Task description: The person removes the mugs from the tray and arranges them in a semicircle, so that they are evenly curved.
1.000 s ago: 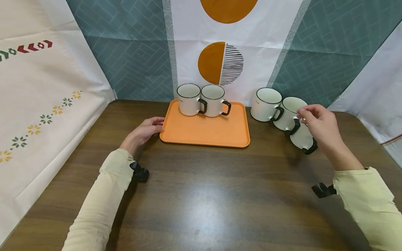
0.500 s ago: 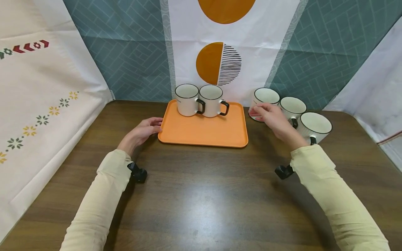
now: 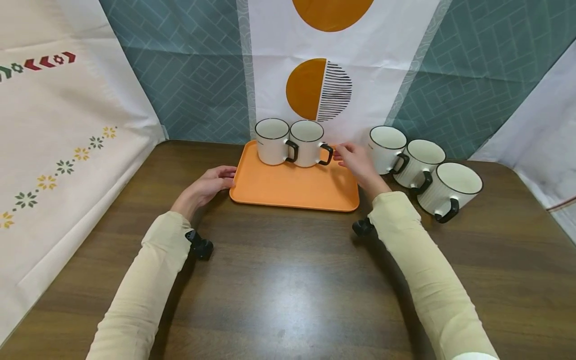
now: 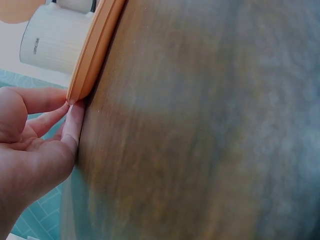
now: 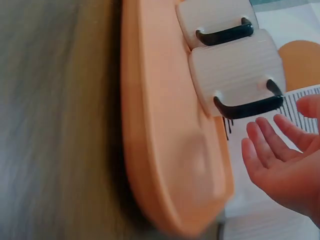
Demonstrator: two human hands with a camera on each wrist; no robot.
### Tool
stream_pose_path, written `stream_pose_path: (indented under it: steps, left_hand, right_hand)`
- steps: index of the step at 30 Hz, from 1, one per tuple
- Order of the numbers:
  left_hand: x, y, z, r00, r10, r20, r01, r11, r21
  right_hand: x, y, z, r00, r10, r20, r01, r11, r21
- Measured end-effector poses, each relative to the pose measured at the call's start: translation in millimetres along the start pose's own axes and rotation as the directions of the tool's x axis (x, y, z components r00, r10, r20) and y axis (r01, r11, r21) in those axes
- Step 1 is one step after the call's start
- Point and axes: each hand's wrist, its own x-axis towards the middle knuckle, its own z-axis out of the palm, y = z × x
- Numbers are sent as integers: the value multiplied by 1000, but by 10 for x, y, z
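An orange tray (image 3: 292, 187) lies on the brown wooden table and bears two white mugs with black rims and handles: a left mug (image 3: 271, 151) and a right mug (image 3: 305, 152), side by side at the back. My left hand (image 3: 207, 186) pinches the tray's left edge; in the left wrist view the thumb and fingers (image 4: 47, 100) meet at its rim. Over the tray's right end is my right hand (image 3: 357, 161), holding nothing. Its loosely spread fingertips come close to the right mug's black handle (image 5: 250, 107) in the right wrist view.
Three more white mugs stand in a slanting row right of the tray: a back mug (image 3: 382, 155), a middle mug (image 3: 414, 167) and a front mug (image 3: 438, 195). A patterned cloth (image 3: 202, 95) hangs behind the table, and a pale cloth (image 3: 76, 110) drapes along the left.
My right hand has moved left from the front mug, past the back mug, to above the tray's right end. The left hand stays at the tray's edge, and the mugs have not moved.
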Motion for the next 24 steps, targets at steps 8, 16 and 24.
stream_pose_path:
  steps: [8,16,24]
  left_hand:
    - [-17,14,-2,1000,1,4,-1,1000,4]
    - [-4,26,-3,1000,3,8,-3,1000,1]
    - [-3,18,5,1000,8,16,-8,1000,-5]
  right_hand:
    - [231,62,199,997,-62,-41,65,995,76]
    - [290,106,357,993,-113,-21,115,973,201]
    - [225,109,352,988,-155,5,154,985,77]
